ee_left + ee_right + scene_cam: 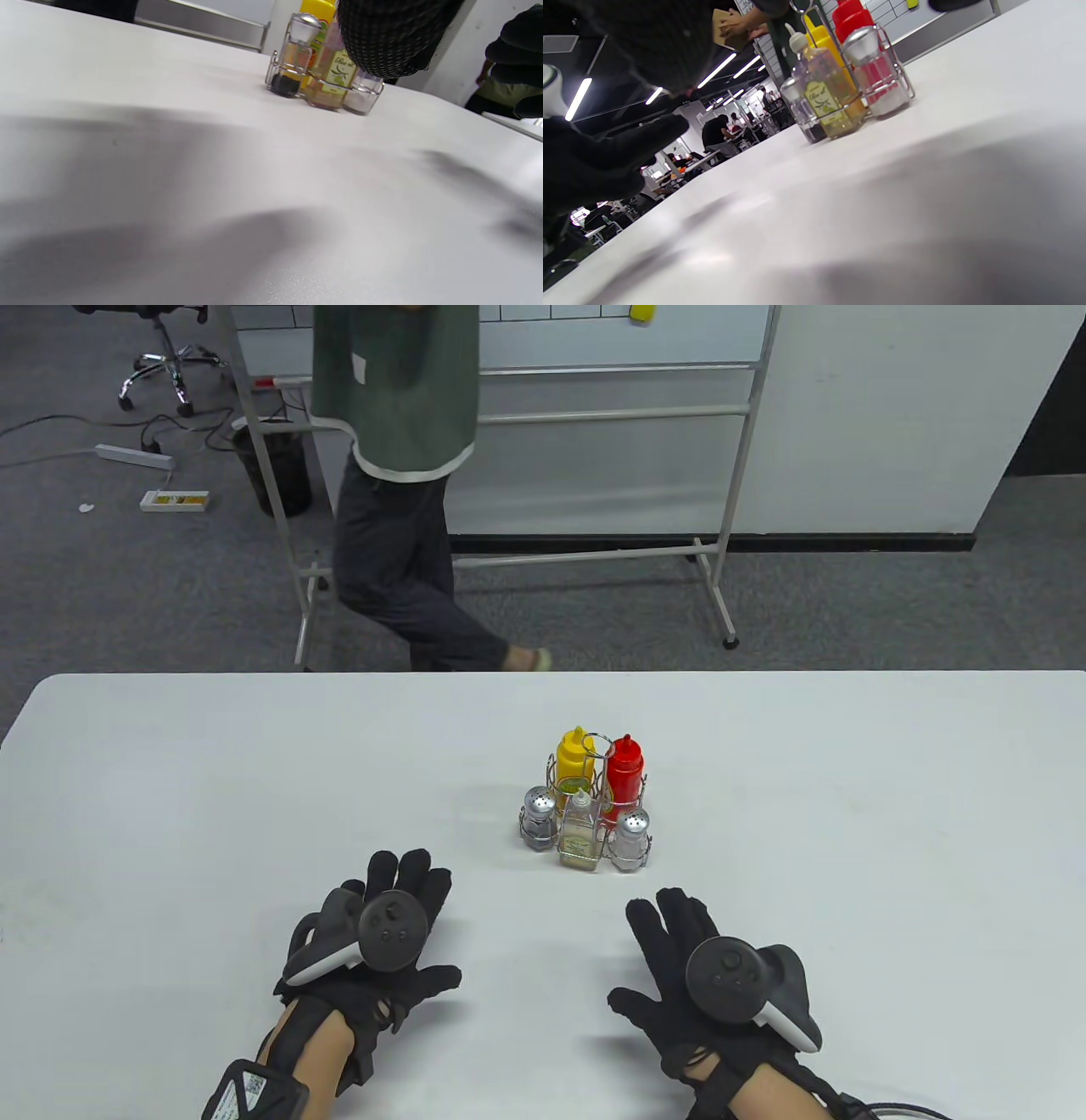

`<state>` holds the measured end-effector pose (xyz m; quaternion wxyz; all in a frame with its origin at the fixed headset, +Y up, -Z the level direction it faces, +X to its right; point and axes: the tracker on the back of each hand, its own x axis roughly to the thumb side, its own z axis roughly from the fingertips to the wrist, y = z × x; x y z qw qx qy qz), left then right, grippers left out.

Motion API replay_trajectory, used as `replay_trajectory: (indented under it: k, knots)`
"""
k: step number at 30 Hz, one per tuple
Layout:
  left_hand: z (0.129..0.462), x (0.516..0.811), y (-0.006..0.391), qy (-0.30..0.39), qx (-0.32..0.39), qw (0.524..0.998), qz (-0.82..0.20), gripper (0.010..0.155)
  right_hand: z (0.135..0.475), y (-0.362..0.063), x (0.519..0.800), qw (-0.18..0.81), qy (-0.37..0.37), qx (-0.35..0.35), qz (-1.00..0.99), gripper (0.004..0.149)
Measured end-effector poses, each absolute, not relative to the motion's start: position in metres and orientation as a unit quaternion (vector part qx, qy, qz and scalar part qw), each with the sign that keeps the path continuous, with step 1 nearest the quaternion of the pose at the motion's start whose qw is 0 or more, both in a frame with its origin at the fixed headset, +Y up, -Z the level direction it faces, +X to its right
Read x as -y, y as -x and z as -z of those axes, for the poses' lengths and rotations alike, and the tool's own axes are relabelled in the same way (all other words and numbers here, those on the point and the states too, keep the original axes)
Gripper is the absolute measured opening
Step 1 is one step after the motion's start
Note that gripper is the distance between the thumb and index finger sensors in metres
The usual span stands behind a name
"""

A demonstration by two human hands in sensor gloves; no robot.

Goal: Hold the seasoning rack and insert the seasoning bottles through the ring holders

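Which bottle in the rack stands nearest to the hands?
The clear olive oil bottle, front middle of the wire rack; the two shakers flank it, the yellow and red bottles stand behind.

Both hands lie palm down, low over the surface, well apart from each other and holding nothing. The left hand (pixel 386 950) has its 4 fingers stretched forward close together and its thumb splayed out toward the right. The right hand (pixel 691 976) mirrors it — fingers extended forward, thumb spread out to the left. Each bare forearm enters from the bottom edge, a tracker strapped to the back of each hand.
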<state>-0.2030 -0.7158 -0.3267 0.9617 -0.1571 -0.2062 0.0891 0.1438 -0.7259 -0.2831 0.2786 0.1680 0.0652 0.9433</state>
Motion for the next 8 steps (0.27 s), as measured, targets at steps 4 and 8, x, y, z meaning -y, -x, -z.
replay_trajectory:
  k: [4, 8]
  knots:
    - [0.3268, 0.7161, 0.2016, 0.156, 0.209, 0.962, -0.084, 0.101, 0.2818, -0.1436, 0.7245, 0.281, -0.172, -0.067, -0.942, 0.093]
    - [0.3264, 0.7168, 0.2006, 0.163, 0.211, 0.960, -0.087, 0.101, 0.2809, -0.1427, 0.7248, 0.282, -0.173, -0.069, -0.941, 0.093]
